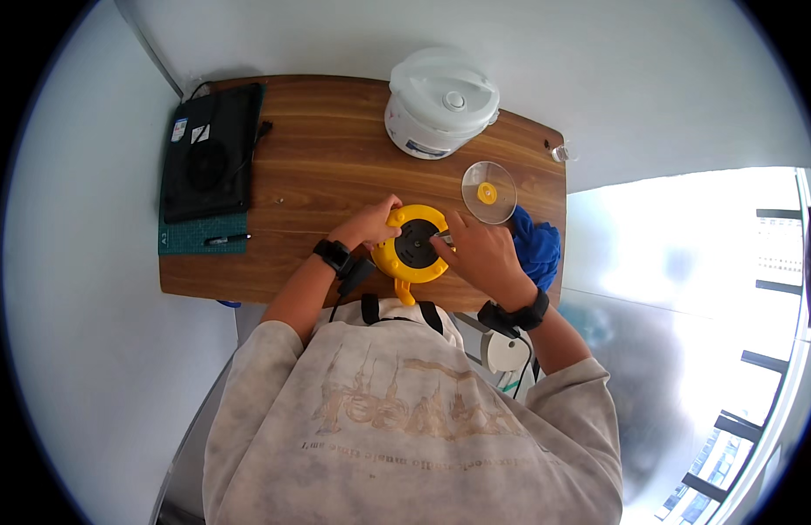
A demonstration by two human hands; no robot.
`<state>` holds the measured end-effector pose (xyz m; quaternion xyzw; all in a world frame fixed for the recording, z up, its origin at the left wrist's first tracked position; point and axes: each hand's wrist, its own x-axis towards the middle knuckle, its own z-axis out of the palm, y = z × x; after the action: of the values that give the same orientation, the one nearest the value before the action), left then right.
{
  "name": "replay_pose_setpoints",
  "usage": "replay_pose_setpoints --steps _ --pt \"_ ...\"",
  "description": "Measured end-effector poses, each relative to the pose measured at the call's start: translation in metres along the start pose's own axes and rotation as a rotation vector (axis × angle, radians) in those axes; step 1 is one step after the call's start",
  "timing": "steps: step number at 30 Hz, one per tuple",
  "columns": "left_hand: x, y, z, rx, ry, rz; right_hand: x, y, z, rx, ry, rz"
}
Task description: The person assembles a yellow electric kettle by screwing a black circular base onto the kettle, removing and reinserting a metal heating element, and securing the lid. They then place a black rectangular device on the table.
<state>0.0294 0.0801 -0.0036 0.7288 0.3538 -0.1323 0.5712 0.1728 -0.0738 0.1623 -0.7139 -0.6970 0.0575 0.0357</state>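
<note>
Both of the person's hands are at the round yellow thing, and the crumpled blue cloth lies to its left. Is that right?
Not quite: the head view shows the crumpled blue cloth to the right of the yellow thing, not its left. The left hand and right hand are indeed both at it.

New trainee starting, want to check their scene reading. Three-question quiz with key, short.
1. True or false: the clear lid is fitted on the yellow appliance.
2. What lies on the uncovered strip of the green mat? A) a spoon B) a black pen C) a pair of scissors
3. Which of the person's hands is nearer the blue cloth?

Key:
1. False; it lies apart from it, on the table.
2. B
3. The right hand; the left hand is at the appliance's left rim.
</note>
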Motion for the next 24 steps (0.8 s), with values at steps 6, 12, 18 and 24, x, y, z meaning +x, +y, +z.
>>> replay_pose_setpoints --steps 6,12,18,24 --pt "-0.003 0.005 -0.003 -0.014 -0.051 -0.018 -0.008 0.017 0.003 0.26 -0.086 0.104" --pt "0.0 0.0 -0.001 -0.009 -0.046 -0.019 -0.011 0.018 0.006 0.372 -0.076 0.204" --pt "-0.007 0.009 -0.004 0.02 -0.055 -0.037 -0.015 0.024 0.01 0.385 -0.05 0.186" --pt "-0.005 0.006 -0.003 0.012 -0.058 -0.043 -0.022 0.021 0.012 0.37 -0.007 0.149"
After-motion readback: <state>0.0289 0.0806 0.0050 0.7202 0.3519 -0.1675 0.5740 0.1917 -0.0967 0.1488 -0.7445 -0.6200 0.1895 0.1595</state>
